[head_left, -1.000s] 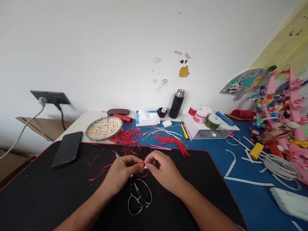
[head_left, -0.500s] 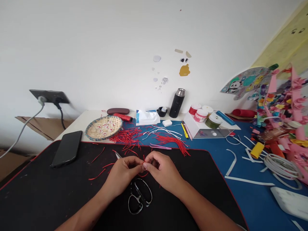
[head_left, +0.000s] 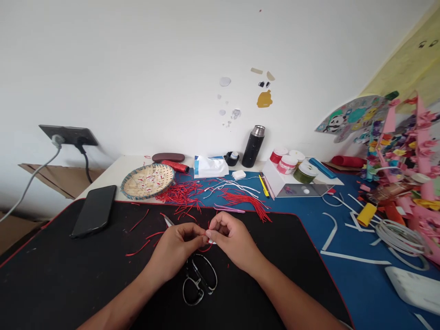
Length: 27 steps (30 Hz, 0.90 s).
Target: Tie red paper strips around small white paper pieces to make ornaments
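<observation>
My left hand (head_left: 177,250) and my right hand (head_left: 231,238) meet fingertip to fingertip above a black desk mat (head_left: 68,284). Both pinch a small piece made of thin red strip and a bit of white (head_left: 207,237). A loop of the red strip hangs just under the fingers. A pair of black-handled scissors (head_left: 199,280) lies on the mat right below my hands. Loose red strips (head_left: 139,251) lie on the mat to the left.
A black phone (head_left: 93,211) lies at the mat's left. Behind are a woven basket (head_left: 147,180), piles of red strips (head_left: 245,201), white strips, tissues, a black flask (head_left: 253,146) and jars (head_left: 287,164). Coloured paper crafts (head_left: 402,151) crowd the right side of the blue table.
My hands stay pinched together on the small red piece, with only slight finger movement. The view has tilted a little.
</observation>
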Each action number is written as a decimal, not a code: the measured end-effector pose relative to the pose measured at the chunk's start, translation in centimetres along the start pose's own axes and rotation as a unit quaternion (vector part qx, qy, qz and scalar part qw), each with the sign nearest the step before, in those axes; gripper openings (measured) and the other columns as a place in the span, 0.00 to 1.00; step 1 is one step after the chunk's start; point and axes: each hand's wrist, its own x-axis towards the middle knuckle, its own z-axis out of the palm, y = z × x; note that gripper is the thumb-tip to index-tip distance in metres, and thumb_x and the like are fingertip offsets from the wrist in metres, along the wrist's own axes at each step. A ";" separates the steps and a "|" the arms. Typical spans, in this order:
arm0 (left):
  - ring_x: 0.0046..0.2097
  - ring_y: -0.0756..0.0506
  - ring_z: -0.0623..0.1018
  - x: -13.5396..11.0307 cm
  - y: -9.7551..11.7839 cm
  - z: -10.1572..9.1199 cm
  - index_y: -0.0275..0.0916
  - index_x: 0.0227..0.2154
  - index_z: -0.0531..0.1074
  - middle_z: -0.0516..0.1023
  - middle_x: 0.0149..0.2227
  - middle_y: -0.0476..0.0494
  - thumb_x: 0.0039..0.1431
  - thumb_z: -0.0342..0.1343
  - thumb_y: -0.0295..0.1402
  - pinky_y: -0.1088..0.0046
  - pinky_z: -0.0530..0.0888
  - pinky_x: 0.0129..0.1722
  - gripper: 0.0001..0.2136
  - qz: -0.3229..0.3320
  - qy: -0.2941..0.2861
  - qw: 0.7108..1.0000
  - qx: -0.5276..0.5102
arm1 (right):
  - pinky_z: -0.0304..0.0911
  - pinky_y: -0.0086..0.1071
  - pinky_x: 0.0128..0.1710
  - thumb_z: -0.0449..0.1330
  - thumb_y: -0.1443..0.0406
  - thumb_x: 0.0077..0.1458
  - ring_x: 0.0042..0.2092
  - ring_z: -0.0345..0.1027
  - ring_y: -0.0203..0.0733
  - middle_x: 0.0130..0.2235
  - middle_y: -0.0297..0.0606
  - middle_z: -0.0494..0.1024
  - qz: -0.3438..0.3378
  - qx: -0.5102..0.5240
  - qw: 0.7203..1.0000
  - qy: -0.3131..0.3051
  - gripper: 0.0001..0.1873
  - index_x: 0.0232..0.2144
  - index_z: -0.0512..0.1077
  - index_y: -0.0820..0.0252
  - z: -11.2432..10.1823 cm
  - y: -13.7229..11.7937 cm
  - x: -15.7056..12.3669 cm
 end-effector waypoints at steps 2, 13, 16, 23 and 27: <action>0.31 0.44 0.77 0.0 -0.1 0.0 0.41 0.26 0.82 0.83 0.27 0.47 0.50 0.66 0.43 0.71 0.70 0.34 0.10 0.000 -0.001 1.000 -0.001 | 0.59 0.28 0.31 0.64 0.68 0.56 0.30 0.65 0.35 0.29 0.29 0.72 -0.001 0.002 1.000 -0.001 0.04 0.33 0.71 0.58 0.0 -0.1 0.0; 0.31 0.43 0.77 0.0 -0.3 -0.1 0.41 0.26 0.82 0.83 0.28 0.47 0.50 0.66 0.43 0.71 0.69 0.33 0.11 0.004 0.008 1.000 -0.001 | 0.64 0.30 0.35 0.63 0.71 0.59 0.34 0.71 0.36 0.33 0.32 0.79 -0.008 -0.042 0.999 -0.022 0.08 0.40 0.78 0.57 -0.2 -0.2 -0.3; 0.32 0.43 0.78 0.0 -0.3 -0.2 0.41 0.26 0.82 0.83 0.28 0.46 0.50 0.66 0.44 0.70 0.70 0.34 0.11 0.004 0.009 1.000 0.002 | 0.64 0.30 0.35 0.63 0.71 0.58 0.34 0.71 0.36 0.34 0.32 0.79 -0.019 -0.074 0.997 -0.021 0.09 0.41 0.78 0.56 -0.3 0.0 -0.2; 0.34 0.41 0.79 0.0 -0.3 -0.2 0.42 0.27 0.82 0.84 0.30 0.45 0.50 0.66 0.45 0.69 0.70 0.34 0.12 0.002 0.015 1.000 0.006 | 0.64 0.30 0.35 0.64 0.71 0.59 0.34 0.71 0.36 0.35 0.32 0.79 -0.034 -0.107 0.994 -0.016 0.09 0.42 0.77 0.55 -0.5 0.3 -0.3; 0.33 0.42 0.78 0.1 -0.3 -0.2 0.41 0.27 0.82 0.83 0.29 0.46 0.50 0.66 0.45 0.70 0.70 0.34 0.12 0.000 0.017 1.000 0.002 | 0.63 0.29 0.33 0.63 0.72 0.58 0.33 0.71 0.36 0.34 0.30 0.79 -0.038 -0.114 0.993 -0.008 0.11 0.43 0.76 0.54 -0.5 -0.1 -0.4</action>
